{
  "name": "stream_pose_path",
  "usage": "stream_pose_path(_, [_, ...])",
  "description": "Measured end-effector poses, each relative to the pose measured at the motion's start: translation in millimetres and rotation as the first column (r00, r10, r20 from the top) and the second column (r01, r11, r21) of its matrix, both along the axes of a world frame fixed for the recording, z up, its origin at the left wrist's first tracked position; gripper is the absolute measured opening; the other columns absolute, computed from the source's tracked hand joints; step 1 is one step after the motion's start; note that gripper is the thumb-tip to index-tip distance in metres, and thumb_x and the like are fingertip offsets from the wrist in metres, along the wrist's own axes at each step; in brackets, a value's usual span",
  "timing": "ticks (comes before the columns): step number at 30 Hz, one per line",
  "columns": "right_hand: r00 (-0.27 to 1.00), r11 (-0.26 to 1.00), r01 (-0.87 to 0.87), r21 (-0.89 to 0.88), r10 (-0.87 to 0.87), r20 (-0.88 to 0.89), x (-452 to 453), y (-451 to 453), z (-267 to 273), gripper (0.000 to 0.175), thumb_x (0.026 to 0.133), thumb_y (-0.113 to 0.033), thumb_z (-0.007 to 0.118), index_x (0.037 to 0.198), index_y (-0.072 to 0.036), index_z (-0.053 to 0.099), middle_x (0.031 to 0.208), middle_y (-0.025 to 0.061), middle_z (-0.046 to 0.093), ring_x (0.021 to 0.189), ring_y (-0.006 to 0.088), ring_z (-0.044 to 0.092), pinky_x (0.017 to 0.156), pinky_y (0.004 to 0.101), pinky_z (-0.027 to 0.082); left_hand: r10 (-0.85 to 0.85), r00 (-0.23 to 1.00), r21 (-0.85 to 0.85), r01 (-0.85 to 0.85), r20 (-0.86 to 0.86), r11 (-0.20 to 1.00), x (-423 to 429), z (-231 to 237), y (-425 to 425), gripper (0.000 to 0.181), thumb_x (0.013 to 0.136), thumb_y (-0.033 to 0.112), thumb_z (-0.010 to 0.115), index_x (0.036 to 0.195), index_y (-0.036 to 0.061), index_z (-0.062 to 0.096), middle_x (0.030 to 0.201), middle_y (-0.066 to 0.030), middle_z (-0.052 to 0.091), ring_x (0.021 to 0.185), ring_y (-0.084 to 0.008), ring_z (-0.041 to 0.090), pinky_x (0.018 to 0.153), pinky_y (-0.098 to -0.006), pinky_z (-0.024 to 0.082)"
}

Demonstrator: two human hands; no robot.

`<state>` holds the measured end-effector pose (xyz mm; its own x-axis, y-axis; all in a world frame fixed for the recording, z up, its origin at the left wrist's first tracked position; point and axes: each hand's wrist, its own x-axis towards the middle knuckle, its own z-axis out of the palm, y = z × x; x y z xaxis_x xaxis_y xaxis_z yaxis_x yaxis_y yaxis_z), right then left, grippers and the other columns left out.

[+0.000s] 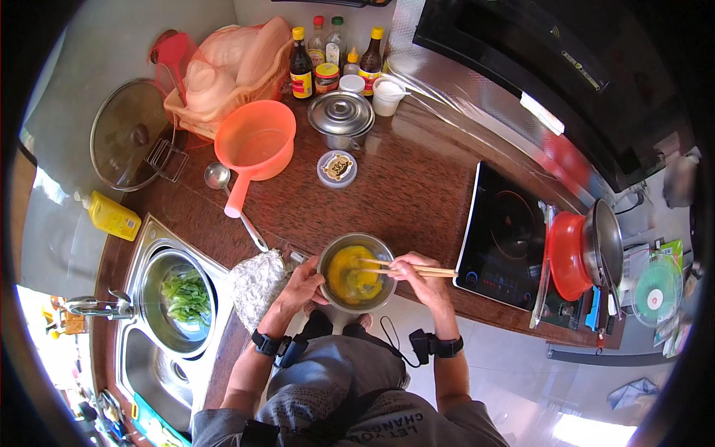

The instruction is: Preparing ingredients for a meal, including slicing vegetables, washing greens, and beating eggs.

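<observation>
My left hand (303, 283) grips the left rim of a stainless steel bowl (389, 290), held level at the counter's front edge. Inside lies beaten yellow egg (349, 268), with a few paler streaks. A pair of wooden chopsticks (429, 271) is held in my right hand (418, 275), their tips dipping into the egg. Just left of my left hand sits a crumpled white cloth or plastic bundle (256, 288); what it is made of I cannot tell.
An induction cooktop (500, 234) lies to the right, beside red basins (568, 256) and a pan (606, 243). Leafy greens (187, 296) fill part of a basin in the sink (137, 363). Behind stand an orange dipper (256, 139), a ladle (218, 176), a lidded steel pot (341, 114) and sauce bottles (301, 67).
</observation>
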<state>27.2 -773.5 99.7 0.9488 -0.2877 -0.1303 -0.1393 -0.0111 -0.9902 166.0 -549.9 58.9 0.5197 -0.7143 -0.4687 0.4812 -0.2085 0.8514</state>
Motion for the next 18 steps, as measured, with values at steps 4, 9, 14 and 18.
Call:
stream_pose_path(4, [0.985, 0.980, -0.159, -0.123, 0.149, -0.088, -1.2, -1.9, 12.5, 0.019, 0.088, -0.014, 0.051, 0.092, 0.001, 0.061, 0.081, 0.0118, 0.063, 0.076, 0.0174, 0.064, 0.062, 0.0243, 0.055, 0.012, 1.000, -0.018, -0.012, -0.023, 1.000, -1.3, 1.3, 0.4, 0.045, 0.081, 0.000, 0.038, 0.126, 0.0006, 0.035, 0.084, -0.0075, 0.055, 0.061, -0.0161, 0.061, 0.048, -0.0249, 0.055])
stream_pose_path(9, [0.998, 0.995, 0.069, -0.073, -0.069, 0.001, 2.3, -5.8, 1.5, 0.022, 0.089, -0.017, 0.051, 0.093, 0.004, 0.059, 0.084, 0.0094, 0.062, 0.077, 0.0162, 0.064, 0.066, 0.0247, 0.054, 0.012, 0.999, -0.016, -0.012, -0.031, 1.000, -1.4, 2.1, 1.4, 0.046, 0.081, 0.000, 0.038, 0.127, 0.0003, 0.034, 0.087, -0.0095, 0.056, 0.062, -0.0184, 0.062, 0.049, -0.0256, 0.055])
stream_pose_path(14, [0.995, 0.996, 0.087, -0.037, -0.088, -0.038, 3.1, -8.3, 6.0, 0.022, 0.090, -0.018, 0.049, 0.091, 0.002, 0.060, 0.085, 0.0120, 0.062, 0.077, 0.0190, 0.064, 0.065, 0.0256, 0.055, 0.006, 1.000, 0.014, -0.005, -0.020, 1.000, -1.9, -1.8, 3.3, 0.048, 0.082, 0.000, 0.038, 0.130, 0.0017, 0.032, 0.092, -0.0105, 0.057, 0.066, -0.0181, 0.063, 0.051, -0.0254, 0.056])
stream_pose_path(18, [0.997, 1.000, -0.016, -0.014, 0.014, -0.082, -4.9, -9.3, 9.4, 0.025, 0.090, -0.020, 0.049, 0.090, 0.003, 0.059, 0.087, 0.0132, 0.063, 0.078, 0.0197, 0.064, 0.068, 0.0281, 0.055, 0.049, 0.998, 0.016, -0.049, -0.033, 0.999, -1.8, -2.5, 6.6, 0.049, 0.081, 0.000, 0.038, 0.130, 0.0009, 0.032, 0.090, -0.0104, 0.056, 0.065, -0.0181, 0.061, 0.049, -0.0260, 0.055])
